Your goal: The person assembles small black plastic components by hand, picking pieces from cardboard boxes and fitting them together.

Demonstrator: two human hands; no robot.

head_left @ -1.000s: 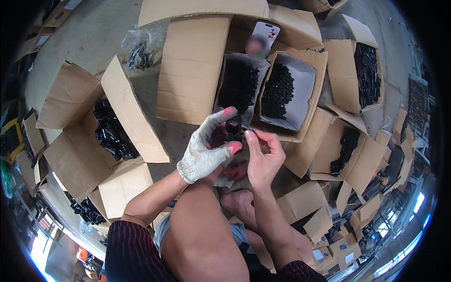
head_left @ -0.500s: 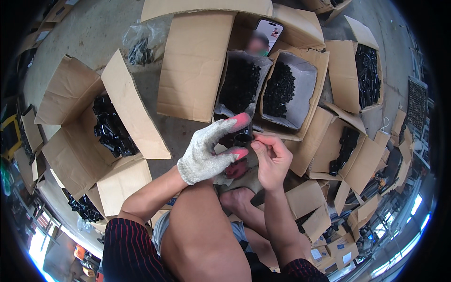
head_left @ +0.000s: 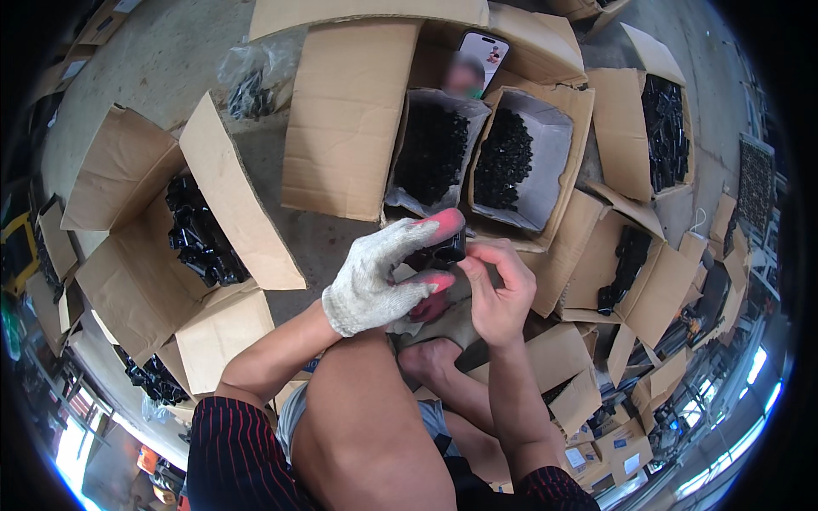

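Head view: open cardboard boxes [head_left: 345, 111] of black parts ring the floor. The gloved left hand [head_left: 383, 277] and bare right hand [head_left: 498, 289] both pinch a small black part [head_left: 443, 252] between their fingers, above the knee.

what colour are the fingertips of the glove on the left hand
Pinkish red fingertips on an off-white knit glove, seen in the head view.

White red-tipped glove on left hand [head_left: 375, 281], seemingly red-striped dark sleeves
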